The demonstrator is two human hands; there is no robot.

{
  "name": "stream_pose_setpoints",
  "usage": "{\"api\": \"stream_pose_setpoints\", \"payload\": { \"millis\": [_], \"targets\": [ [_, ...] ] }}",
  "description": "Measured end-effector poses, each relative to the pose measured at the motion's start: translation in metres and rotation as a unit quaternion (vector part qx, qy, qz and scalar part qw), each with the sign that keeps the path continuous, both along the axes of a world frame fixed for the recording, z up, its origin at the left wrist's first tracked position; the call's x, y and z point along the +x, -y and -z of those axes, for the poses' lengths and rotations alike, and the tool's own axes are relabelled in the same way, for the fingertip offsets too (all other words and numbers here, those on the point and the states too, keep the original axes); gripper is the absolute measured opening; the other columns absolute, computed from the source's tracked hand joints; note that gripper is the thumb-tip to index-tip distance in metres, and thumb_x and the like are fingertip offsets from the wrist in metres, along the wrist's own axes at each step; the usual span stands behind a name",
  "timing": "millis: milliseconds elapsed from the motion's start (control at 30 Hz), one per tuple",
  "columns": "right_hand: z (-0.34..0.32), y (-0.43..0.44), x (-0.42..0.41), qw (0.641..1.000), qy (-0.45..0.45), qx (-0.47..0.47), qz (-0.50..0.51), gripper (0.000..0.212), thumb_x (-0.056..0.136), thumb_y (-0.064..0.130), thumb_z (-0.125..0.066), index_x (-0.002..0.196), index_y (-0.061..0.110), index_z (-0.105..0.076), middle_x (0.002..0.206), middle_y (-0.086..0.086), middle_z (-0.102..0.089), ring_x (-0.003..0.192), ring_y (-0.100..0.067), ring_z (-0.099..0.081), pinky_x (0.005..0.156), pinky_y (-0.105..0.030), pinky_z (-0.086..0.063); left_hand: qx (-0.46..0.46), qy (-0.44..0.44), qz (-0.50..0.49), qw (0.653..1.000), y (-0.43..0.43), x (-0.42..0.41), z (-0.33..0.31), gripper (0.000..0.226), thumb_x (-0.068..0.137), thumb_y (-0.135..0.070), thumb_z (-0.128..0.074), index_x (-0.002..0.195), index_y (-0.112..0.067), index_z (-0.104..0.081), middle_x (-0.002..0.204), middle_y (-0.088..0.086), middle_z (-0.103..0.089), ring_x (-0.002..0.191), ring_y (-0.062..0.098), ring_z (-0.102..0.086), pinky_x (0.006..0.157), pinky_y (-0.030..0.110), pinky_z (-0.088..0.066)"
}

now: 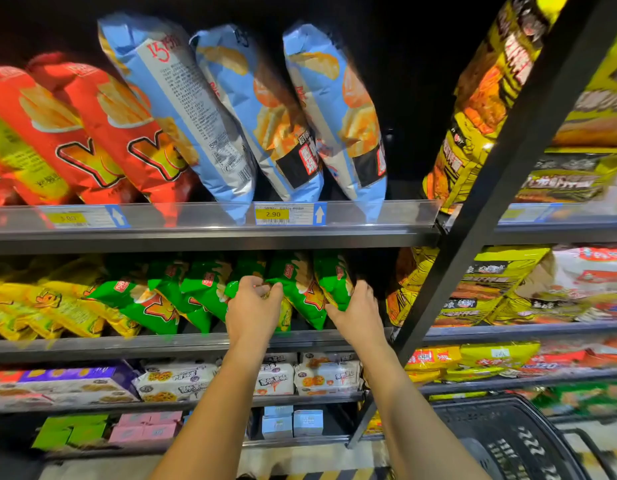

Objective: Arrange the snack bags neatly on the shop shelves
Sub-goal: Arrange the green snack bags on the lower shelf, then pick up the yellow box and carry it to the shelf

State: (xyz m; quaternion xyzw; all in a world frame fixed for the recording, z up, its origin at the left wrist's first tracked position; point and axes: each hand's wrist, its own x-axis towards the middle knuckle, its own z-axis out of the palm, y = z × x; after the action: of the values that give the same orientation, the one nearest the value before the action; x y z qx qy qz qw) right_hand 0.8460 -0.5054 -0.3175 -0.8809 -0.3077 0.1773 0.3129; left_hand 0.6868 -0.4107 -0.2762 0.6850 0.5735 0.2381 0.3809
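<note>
Several green snack bags [203, 289] stand in a leaning row on the second shelf [127, 344]. My left hand [253, 306] pinches the top corner of one green bag [293, 278] in the middle of the row. My right hand [355, 313] grips the right side of the last green bag [333, 277] at the row's right end. Both arms reach up from the bottom of the view. The lower parts of the two held bags are hidden behind my hands.
Red bags [103, 133] and light blue bags [300, 116] lean on the top shelf [196, 230]. Yellow bags [40, 303] lie left of the green ones. A dark upright post [473, 220] divides off yellow-black bags [473, 98] at right. A black basket [508, 441] sits low right.
</note>
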Motion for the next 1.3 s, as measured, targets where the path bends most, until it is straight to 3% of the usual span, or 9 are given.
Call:
{"api": "stream_pose_setpoints", "payload": {
  "millis": [133, 300, 533, 800, 967, 1100, 1300],
  "targets": [
    [-0.008, 0.022, -0.009, 0.996, 0.05, -0.061, -0.049, 0.085, 0.097, 0.049, -0.068, 0.16, 0.013, -0.022, 0.162, -0.012, -0.034, 0.145, -0.035, -0.039, 0.116, -0.051, -0.04, 0.019, -0.092, 0.048, 0.994, 0.018, -0.009, -0.01, 0.057, 0.103, -0.047, -0.058, 0.151, -0.017, -0.047, 0.146, 0.003, -0.064, 0.127, 0.034, -0.061, 0.098, 0.042, -0.048],
    [-0.024, 0.058, -0.025, 0.979, 0.111, -0.13, -0.107, 0.082, 0.1, 0.06, -0.055, 0.159, 0.012, -0.026, 0.156, -0.014, -0.041, 0.142, -0.038, -0.041, 0.115, -0.054, -0.038, 0.091, -0.228, 0.103, 0.964, 0.053, -0.025, -0.023, 0.056, 0.102, -0.049, -0.058, 0.145, -0.014, -0.051, 0.129, 0.015, -0.069, 0.12, 0.039, -0.061, 0.09, 0.044, -0.053],
    [-0.052, 0.123, -0.05, 0.954, 0.187, -0.164, -0.167, 0.079, 0.101, 0.062, -0.052, 0.159, 0.013, -0.028, 0.156, -0.012, -0.04, 0.144, -0.037, -0.038, 0.119, -0.057, -0.032, 0.17, -0.353, 0.184, 0.901, 0.114, -0.045, -0.04, 0.067, 0.103, -0.057, -0.051, 0.154, -0.013, -0.042, 0.151, 0.008, -0.056, 0.136, 0.034, -0.051, 0.103, 0.045, -0.047],
    [-0.082, 0.208, -0.061, 0.942, 0.243, -0.193, -0.129, 0.078, 0.102, 0.06, -0.049, 0.16, 0.012, -0.026, 0.159, -0.014, -0.038, 0.147, -0.039, -0.036, 0.12, -0.059, -0.03, 0.268, -0.365, 0.26, 0.853, 0.178, -0.047, -0.058, 0.065, 0.103, -0.058, -0.049, 0.152, -0.016, -0.046, 0.148, 0.005, -0.058, 0.135, 0.031, -0.052, 0.107, 0.045, -0.045],
    [-0.097, 0.273, -0.073, 0.938, 0.254, -0.226, -0.065, 0.084, 0.104, 0.061, -0.045, 0.164, 0.01, -0.019, 0.166, -0.016, -0.031, 0.151, -0.041, -0.031, 0.121, -0.06, -0.029, 0.296, -0.348, 0.317, 0.832, 0.22, -0.046, -0.064, 0.068, 0.103, -0.06, -0.048, 0.156, -0.018, -0.042, 0.153, 0.005, -0.055, 0.139, 0.032, -0.049, 0.112, 0.048, -0.04],
    [-0.105, 0.333, -0.091, 0.937, 0.256, -0.24, -0.008, 0.081, 0.104, 0.062, -0.046, 0.161, 0.01, -0.024, 0.163, -0.017, -0.035, 0.149, -0.042, -0.035, 0.12, -0.06, -0.031, 0.316, -0.328, 0.361, 0.814, 0.263, -0.043, -0.071, 0.062, 0.103, -0.061, -0.046, 0.147, -0.018, -0.047, 0.148, 0.006, -0.057, 0.137, 0.032, -0.05, 0.11, 0.047, -0.041],
    [-0.113, 0.443, -0.108, 0.929, 0.241, -0.268, 0.089, 0.081, 0.101, 0.064, -0.049, 0.159, 0.011, -0.027, 0.159, -0.015, -0.041, 0.146, -0.04, -0.039, 0.116, -0.059, -0.035, 0.325, -0.286, 0.442, 0.786, 0.353, -0.029, -0.081, 0.066, 0.102, -0.062, -0.051, 0.151, -0.018, -0.046, 0.148, 0.006, -0.058, 0.137, 0.033, -0.052, 0.108, 0.049, -0.043]
  ]
}}
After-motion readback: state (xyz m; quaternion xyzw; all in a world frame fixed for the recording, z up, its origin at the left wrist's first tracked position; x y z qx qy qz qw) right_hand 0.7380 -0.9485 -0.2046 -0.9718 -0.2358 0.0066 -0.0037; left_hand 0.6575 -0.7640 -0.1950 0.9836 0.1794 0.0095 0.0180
